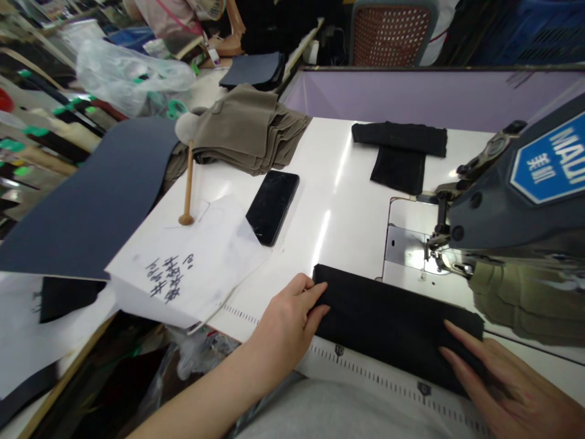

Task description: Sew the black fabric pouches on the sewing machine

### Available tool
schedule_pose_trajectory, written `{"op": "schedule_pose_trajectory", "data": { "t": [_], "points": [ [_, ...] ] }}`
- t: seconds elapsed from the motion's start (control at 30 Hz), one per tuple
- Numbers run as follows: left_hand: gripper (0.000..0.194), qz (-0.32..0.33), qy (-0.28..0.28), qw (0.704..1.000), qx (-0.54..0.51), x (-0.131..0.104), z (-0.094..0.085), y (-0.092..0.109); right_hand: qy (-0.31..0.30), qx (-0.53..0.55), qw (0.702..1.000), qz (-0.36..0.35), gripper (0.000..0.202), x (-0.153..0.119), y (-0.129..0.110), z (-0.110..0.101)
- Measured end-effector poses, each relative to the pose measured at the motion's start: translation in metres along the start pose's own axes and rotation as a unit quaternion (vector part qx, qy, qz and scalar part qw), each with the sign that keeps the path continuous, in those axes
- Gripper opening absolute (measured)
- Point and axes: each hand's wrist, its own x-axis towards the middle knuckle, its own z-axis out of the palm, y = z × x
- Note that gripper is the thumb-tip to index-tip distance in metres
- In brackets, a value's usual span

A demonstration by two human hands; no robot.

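Note:
A long folded strip of black fabric lies along the front edge of the white sewing table, over the printed ruler. My left hand pinches its left end between thumb and fingers. At the other end, my right hand grips the strip with thumb and fingers, partly cut off by the frame edge. Behind the strip stands the sewing machine head, its presser foot above the metal plate. Two more black fabric pieces lie beyond the plate, one across the other.
A black phone lies on the table, left of the machine. Behind it is a stack of olive-brown fabric pieces. A wooden-handled tool and paper with handwriting are further left. Olive pieces lie under the machine arm.

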Motion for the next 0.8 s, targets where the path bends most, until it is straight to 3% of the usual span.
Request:
{"op": "schedule_pose_trajectory", "data": {
  "t": [0.27, 0.53, 0.8],
  "points": [
    [0.024, 0.017, 0.009, 1.000, 0.023, 0.000, 0.001, -0.001, 0.007, 0.008, 1.000, -0.003, 0.038, 0.003, -0.003, 0.000],
    [0.026, 0.050, 0.021, 0.998, 0.043, 0.002, 0.001, -0.007, -0.016, 0.126, 0.989, 0.073, 0.025, 0.010, -0.011, -0.004],
    [0.028, 0.063, 0.028, 0.995, 0.066, 0.004, 0.001, -0.009, -0.037, 0.154, 0.980, 0.121, 0.026, 0.012, -0.011, -0.004]
  ]
}}
